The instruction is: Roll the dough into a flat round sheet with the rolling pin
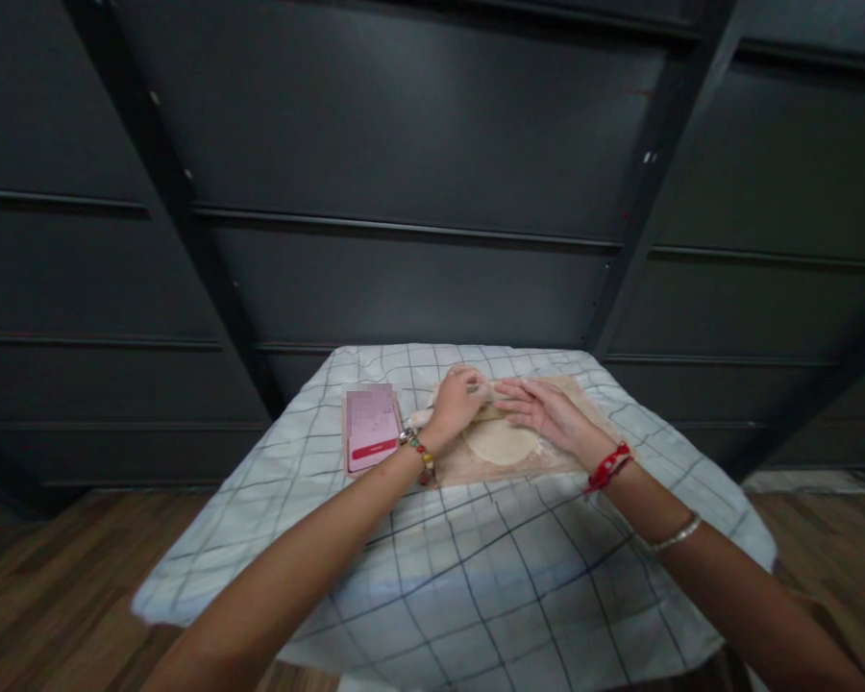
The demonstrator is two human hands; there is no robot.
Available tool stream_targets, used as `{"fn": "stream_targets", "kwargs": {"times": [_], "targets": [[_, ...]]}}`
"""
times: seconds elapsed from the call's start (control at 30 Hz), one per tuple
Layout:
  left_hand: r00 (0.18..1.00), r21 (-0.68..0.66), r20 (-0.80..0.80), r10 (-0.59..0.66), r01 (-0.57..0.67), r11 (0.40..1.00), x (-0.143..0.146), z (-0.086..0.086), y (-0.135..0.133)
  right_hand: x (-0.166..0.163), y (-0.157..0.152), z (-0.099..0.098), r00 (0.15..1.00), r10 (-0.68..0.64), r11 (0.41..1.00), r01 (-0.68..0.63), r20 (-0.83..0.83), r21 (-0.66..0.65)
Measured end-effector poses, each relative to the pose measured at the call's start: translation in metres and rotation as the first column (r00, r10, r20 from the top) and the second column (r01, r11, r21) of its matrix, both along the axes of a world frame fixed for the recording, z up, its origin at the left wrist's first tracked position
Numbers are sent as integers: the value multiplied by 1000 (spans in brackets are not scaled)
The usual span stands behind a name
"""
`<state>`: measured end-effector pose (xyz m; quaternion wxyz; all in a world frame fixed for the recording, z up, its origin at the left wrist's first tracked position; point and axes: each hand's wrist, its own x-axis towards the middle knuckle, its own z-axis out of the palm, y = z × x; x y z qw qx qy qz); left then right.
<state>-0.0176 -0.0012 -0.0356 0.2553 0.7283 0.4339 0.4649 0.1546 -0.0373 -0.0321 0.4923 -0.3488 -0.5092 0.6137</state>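
A round, flat sheet of pale dough lies on a light brown board. Across its far part runs a wooden rolling pin, with one end showing left of my left wrist. My left hand is over the pin, its fingers curled into a pinch; what they hold, if anything, is too small to make out. Over the right part of the pin and dough, my right hand has its fingers stretched towards the left hand. Whether its fingertips touch the pin I cannot tell.
A phone with a lit pink screen lies left of the board. Both rest on a table covered by a white checked cloth. Behind the table stands a dark panelled wall. Wooden flooring shows on both sides.
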Motion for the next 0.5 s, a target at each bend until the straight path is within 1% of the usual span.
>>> {"fn": "stream_targets", "kwargs": {"times": [0.03,0.07,0.1,0.17,0.23,0.3,0.4,0.43,0.5], "targets": [[994,-71,71,-81,86,994,-3,0,2,2,1,0,999,-32,999,32,-6,22],[976,-147,159,-151,175,974,-6,0,4,3,3,-1,997,-79,996,79,-3,47],[946,-218,255,-200,258,941,-9,0,6,5,6,-1,991,-132,989,131,14,73],[879,-320,420,-226,376,870,-16,1,10,10,13,-2,968,-231,966,215,103,143],[836,-368,501,-226,441,818,-23,2,12,14,22,-1,921,-301,939,240,248,248],[821,-381,518,-238,471,796,-28,4,12,17,30,0,832,-391,891,236,392,388],[841,-380,485,-241,451,808,-32,5,11,18,38,2,663,-548,785,198,510,587],[853,-380,464,-241,437,815,-32,4,11,16,38,3,615,-589,744,160,524,649],[876,-381,408,-257,419,824,-32,2,13,11,34,5,546,-641,655,23,540,755]]}}
